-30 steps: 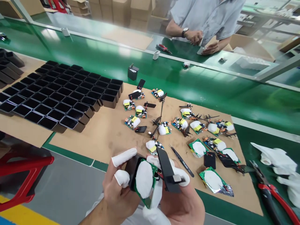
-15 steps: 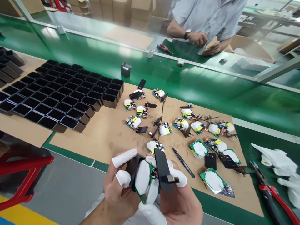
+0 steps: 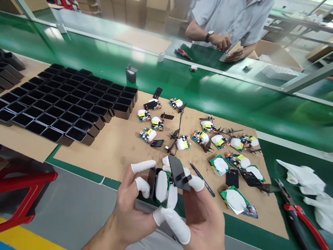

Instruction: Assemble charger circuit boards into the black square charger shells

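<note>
Low in the middle of the view, my left hand (image 3: pixel 135 205) and my right hand (image 3: pixel 201 215) meet, both with white finger cots on. Between them is a small green circuit board with a white pad (image 3: pixel 162 185), partly inside a black plastic case (image 3: pixel 152 178) that my left fingers grip. My right fingers pinch a flat black cover piece (image 3: pixel 179 173) wired to the board. Black tweezers (image 3: pixel 201 177) lie on the cardboard just right of my hands.
Several loose circuit boards (image 3: pixel 182 143) are scattered on a cardboard sheet (image 3: pixel 117 149). A block of empty black cases (image 3: pixel 65 104) stands at the left. Red-handled pliers (image 3: pixel 299 215) and white cloth lie at the right. Across the green belt (image 3: pixel 234 97) another person works.
The board has gone deeper into the black case and turned more edge-on. My right hand tilted the black cover piece leftward. A black case on the belt drifted left.
</note>
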